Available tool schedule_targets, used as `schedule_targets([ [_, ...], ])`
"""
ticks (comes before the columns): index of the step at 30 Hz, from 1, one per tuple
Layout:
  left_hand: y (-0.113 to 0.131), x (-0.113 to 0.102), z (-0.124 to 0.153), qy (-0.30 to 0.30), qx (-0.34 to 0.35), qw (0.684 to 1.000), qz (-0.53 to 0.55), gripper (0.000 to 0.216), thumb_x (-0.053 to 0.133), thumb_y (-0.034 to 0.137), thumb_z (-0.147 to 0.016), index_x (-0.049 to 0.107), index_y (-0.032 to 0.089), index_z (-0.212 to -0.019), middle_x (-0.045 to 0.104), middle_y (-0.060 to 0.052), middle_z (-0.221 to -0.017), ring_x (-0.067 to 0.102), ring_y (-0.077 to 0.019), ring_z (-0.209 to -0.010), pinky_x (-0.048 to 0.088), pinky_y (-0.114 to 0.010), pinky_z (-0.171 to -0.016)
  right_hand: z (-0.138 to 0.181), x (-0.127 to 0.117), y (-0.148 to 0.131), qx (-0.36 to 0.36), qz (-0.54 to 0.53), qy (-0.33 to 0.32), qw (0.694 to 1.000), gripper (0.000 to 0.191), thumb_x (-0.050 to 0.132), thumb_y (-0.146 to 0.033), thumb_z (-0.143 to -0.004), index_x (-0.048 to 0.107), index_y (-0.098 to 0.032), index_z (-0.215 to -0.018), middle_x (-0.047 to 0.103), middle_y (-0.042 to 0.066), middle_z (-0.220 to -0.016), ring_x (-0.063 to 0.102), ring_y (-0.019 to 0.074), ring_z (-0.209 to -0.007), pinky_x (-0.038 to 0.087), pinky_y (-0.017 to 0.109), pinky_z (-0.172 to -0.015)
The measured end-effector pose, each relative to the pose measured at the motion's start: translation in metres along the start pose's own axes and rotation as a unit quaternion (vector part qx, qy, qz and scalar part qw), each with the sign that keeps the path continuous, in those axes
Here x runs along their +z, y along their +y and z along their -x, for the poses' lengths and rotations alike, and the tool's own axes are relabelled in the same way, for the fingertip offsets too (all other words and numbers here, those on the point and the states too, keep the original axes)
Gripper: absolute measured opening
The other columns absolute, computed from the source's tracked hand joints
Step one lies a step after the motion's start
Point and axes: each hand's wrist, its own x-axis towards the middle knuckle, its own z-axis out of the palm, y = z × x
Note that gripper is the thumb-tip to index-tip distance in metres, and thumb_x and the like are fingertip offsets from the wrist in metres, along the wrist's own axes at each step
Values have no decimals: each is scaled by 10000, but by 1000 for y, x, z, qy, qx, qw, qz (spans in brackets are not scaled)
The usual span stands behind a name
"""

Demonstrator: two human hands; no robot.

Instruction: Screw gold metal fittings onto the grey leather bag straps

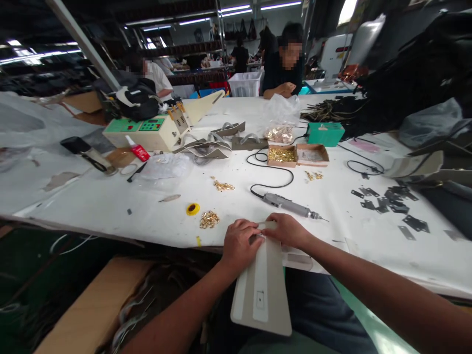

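Beige panel (pixel 276 290), pale strips (pixel 260 280) already on, slopes from the counter's (pixel 92 211) near edge toward the lap, far end pinched by left hand (pixel 241 242) and right hand (pixel 286 230), work there seemingly unfinished, screwdriver (pixel 287 204) lying untouched beyond.

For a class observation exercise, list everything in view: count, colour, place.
panel: 1, beige, over lap
screwdriver: 1, grey, beyond hands
gold parts: many, gold, mid-table
disc: 1, yellow, left of hands
boxes: 2, brown, beyond screwdriver
block: 1, green, behind boxes
bottle: 1, red, table's left
machine: 1, cream and green, left rear
plates: many, dark, table's right
bags: several, clear, on table
heap: 1, black, far right
table: 1, white, centre
carton: 1, brown, lower left
people: several, mixed clothing, background
left hand: 1, on panel
right hand: 1, on panel
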Motion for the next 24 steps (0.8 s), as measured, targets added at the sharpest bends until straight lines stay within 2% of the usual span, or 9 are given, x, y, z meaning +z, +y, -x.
schedule_targets([
  [4, -1, 3, 3, 19, -17, 1000, 19, 132, 815, 195, -793, 782, 244, -911, 800, -38, -1106, 643, -278, -1126, 458, -478, -1008, 2, -15, 5, -66, 67, 85, 992, 345, 729, -429, -861, 735, -214, -1131, 771, 59, -994, 713, 226, -829, 530, 340, -790],
  [9, -1, 5, 6, 28, -20, 999, 37, 140, 806, 207, -799, 774, 259, -924, 798, -27, -1090, 629, -275, -1136, 447, -475, -1012, -11, -31, -10, -163, 67, 138, 975, 227, 672, -410, -894, 751, -249, -1033, 771, 30, -988, 708, 209, -850, 527, 339, -821],
  [13, -5, 10, 9, 36, -8, 999, 35, 115, 789, 237, -837, 795, 277, -944, 795, -26, -1106, 616, -274, -1154, 440, -470, -1026, -29, -23, -38, -170, 60, 119, 976, 208, 676, -382, -882, 763, -241, -1009, 776, 27, -935, 713, 207, -845, 519, 325, -810],
  [20, -12, 17, 10, 37, -8, 998, 41, 91, 786, 281, -850, 825, 286, -933, 802, -25, -1090, 622, -269, -1151, 448, -474, -1038, -59, 15, -65, -215, 76, 43, 973, 172, 679, -330, -879, 780, -239, -985, 786, 24, -947, 700, 200, -842, 509, 306, -806],
  [22, -11, 15, 10, 34, -5, 998, 45, 94, 791, 282, -846, 827, 289, -933, 804, -23, -1095, 621, -276, -1159, 452, -479, -1029, -60, 17, -69, -217, 62, 42, 973, 162, 680, -328, -877, 779, -235, -965, 790, 27, -957, 701, 201, -854, 511, 298, -812],
  [24, -8, 12, 10, 34, -5, 998, 46, 107, 785, 267, -847, 824, 297, -942, 801, -22, -1112, 623, -282, -1163, 451, -487, -1028, -60, 7, -67, -216, 36, 47, 974, 161, 676, -336, -881, 777, -225, -942, 792, 31, -959, 700, 194, -845, 514, 290, -805],
])
